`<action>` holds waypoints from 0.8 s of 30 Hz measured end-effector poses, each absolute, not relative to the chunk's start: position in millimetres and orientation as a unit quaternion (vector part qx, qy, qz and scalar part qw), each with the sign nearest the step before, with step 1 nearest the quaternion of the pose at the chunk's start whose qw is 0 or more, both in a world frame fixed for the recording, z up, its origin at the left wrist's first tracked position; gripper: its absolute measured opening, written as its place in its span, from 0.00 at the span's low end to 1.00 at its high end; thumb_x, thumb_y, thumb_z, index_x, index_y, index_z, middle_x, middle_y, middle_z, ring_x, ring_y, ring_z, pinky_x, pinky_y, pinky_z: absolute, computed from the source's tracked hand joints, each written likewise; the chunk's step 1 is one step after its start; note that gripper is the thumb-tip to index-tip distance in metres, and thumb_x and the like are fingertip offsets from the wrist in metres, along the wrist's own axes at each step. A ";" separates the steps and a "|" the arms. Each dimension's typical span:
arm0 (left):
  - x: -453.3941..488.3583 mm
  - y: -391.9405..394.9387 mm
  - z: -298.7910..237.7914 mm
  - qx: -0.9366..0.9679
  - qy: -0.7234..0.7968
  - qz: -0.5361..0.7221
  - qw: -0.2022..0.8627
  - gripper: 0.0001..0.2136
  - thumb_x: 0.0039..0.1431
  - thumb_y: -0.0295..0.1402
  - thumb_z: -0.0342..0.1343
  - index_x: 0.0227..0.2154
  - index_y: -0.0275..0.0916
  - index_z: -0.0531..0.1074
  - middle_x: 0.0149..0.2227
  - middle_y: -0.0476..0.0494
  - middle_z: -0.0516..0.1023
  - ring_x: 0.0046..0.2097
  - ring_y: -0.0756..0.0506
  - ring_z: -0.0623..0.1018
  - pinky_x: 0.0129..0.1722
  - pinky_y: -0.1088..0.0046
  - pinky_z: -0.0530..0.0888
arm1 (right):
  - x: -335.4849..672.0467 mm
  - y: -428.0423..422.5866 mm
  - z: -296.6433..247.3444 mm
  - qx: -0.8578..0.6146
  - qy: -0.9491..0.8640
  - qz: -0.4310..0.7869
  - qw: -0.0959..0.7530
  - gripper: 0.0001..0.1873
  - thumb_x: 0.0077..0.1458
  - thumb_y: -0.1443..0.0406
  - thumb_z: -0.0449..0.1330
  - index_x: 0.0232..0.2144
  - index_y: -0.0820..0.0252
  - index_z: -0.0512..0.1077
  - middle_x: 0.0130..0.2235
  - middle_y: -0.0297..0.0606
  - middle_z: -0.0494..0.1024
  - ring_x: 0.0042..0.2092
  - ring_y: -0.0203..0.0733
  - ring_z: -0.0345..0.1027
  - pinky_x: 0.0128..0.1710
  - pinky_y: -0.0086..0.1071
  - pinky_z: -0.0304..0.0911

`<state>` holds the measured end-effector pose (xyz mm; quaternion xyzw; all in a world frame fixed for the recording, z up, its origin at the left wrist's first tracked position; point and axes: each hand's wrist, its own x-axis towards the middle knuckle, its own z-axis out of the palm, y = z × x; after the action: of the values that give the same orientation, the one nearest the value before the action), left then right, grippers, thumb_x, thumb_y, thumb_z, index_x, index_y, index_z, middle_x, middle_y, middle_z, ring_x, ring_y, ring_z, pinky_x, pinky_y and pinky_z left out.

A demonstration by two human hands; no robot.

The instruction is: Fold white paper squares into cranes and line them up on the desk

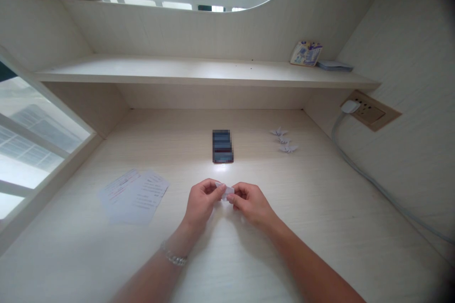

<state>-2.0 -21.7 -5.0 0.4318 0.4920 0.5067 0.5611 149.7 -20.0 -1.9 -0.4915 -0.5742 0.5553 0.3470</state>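
Step in hand: by judgement, fine folding or shaping of the small paper piece (229, 191); best done slowly, with fingertips rather than palms.
Left hand (202, 199): fingers curled, pinching the left part of the paper against the thumb; best used as the steady anchor.
Right hand (251, 202): thumb and curled fingers pinching the right part; best given the small adjustments, with no tugging.
Edges and creases: best matched before pressing, then flattened with one firm, even run of the thumb; likely prone to tearing or stray creases under a hard pull.
Worktop (78, 255): flat and pale, just below the hands; probably good as a backing for sharper creases. Contact with the paper: cannot tell.
Bright patch (222, 167): at the near edge of the dark device (222, 146); useful for checking alignment.
Paper, appearance: whitish, small, angular; pointed corner beside the left thumb, flatter panel toward the right; partly covered by fingers, layers too small to tell.
Paper, location: between both hands, on the near side of the dark device; well apart from the written sheets (121, 203) at left.
Folded paper figures (287, 149): three, whitish, pointed, in a short row at far right.
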 end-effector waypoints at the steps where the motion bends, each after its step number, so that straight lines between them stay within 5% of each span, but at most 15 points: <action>1: -2.2 -21.8 -4.9 0.430 0.490 0.510 0.561 0.08 0.47 0.35 0.61 0.24 0.34 0.73 0.23 0.47 0.74 0.26 0.51 0.70 0.27 0.76 0.65 | 150.0 -19.6 -2.1 -0.490 -0.574 0.557 0.348 0.07 0.48 0.62 0.60 0.25 0.62 0.71 0.20 0.31 0.69 0.22 0.33 0.62 0.22 0.26 0.56; 24: -2.0 -23.2 -0.9 0.502 0.512 0.479 0.506 0.08 0.50 0.35 0.58 0.23 0.34 0.72 0.22 0.48 0.72 0.26 0.51 0.69 0.27 0.78 0.65 | 146.4 -23.0 -2.2 -0.477 -0.573 0.532 0.401 0.12 0.53 0.59 0.56 0.27 0.62 0.69 0.24 0.33 0.70 0.26 0.35 0.63 0.26 0.28 0.60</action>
<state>-2.0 -23.2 -0.9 0.5025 0.5119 0.4790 0.5060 146.4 -23.0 -2.2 -0.4769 -0.5729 0.5324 0.4013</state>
